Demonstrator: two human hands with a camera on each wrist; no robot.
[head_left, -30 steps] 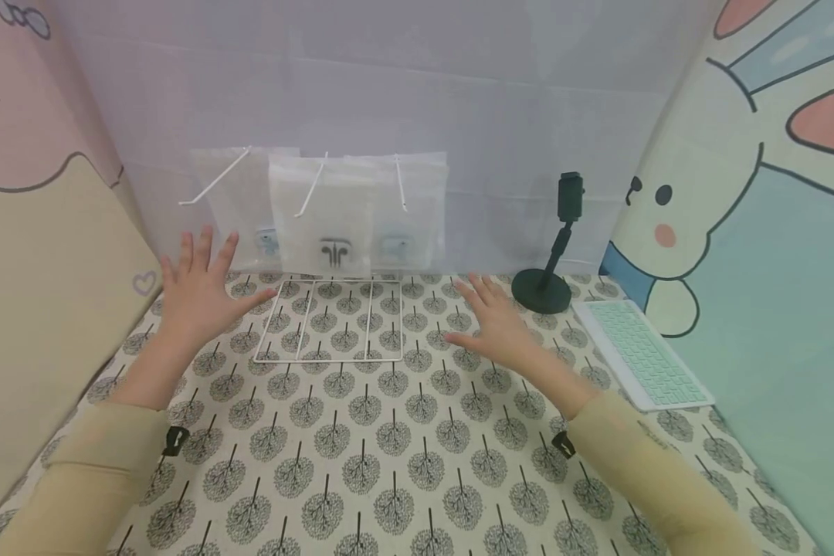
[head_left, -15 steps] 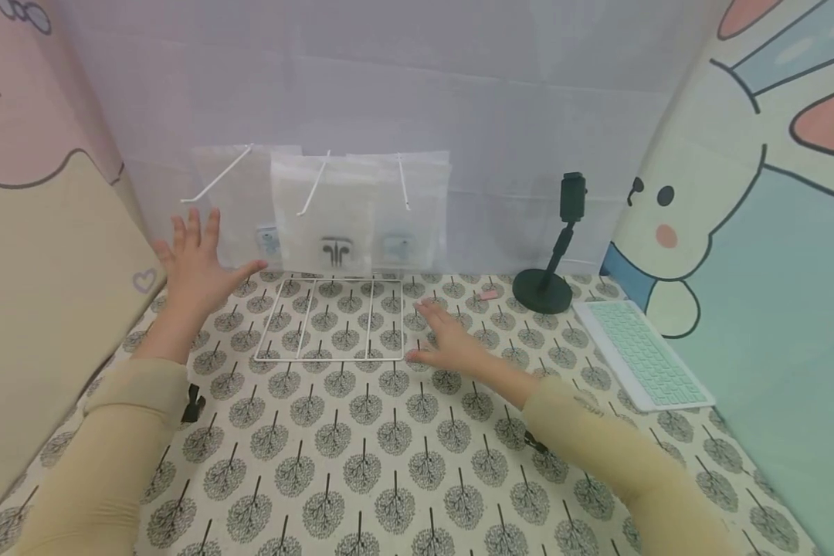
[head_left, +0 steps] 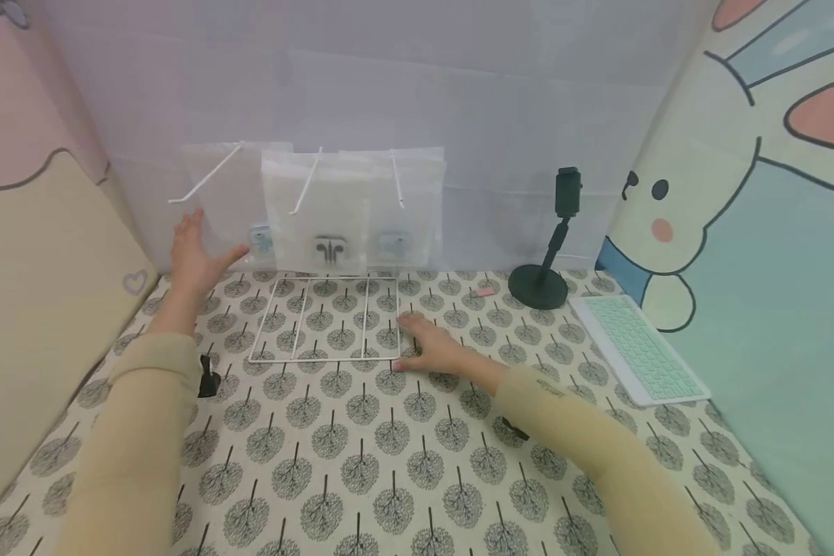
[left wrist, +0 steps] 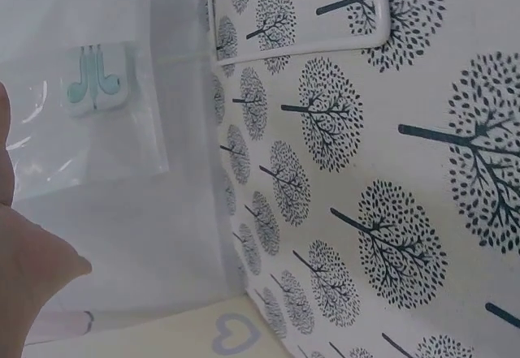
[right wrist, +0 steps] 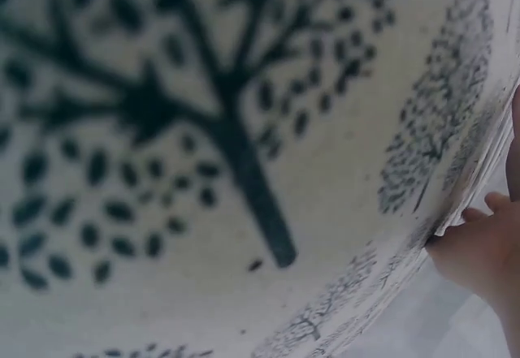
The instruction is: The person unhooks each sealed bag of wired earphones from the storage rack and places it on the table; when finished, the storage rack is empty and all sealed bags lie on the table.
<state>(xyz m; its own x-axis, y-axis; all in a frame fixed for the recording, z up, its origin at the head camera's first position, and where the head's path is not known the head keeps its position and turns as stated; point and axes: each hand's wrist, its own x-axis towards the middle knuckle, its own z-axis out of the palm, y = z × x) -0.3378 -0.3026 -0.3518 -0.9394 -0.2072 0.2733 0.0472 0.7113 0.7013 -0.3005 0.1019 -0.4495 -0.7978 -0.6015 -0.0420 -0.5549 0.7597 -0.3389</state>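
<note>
My left hand (head_left: 198, 259) is raised at the back left with thumb and fingers apart, below the leftmost white hook (head_left: 205, 174). It is close to a clear bag with blue earphones (head_left: 260, 239); whether it touches the bag I cannot tell. In the left wrist view, the thumb (left wrist: 49, 260) stands apart from the bag's earphones (left wrist: 96, 82). My right hand (head_left: 431, 347) is low over the cloth, its fingertips at the right side of a white wire rack (head_left: 324, 360). Contact with the rack is unclear. The right wrist view shows mostly cloth and part of the hand (right wrist: 479, 248).
Two more hooks carry clear bags, one with dark earphones (head_left: 330, 249) and one with pale blue earphones (head_left: 393, 245). A black stand (head_left: 538, 287) is at the back right. Near it lie a small pink piece (head_left: 483, 292) and a mint-and-white keyboard (head_left: 639, 351).
My right hand has moved left to the rack's side, uncovering the small pink piece. The left hand has shifted slightly and its forearm has swung right. The bags hang as before.
</note>
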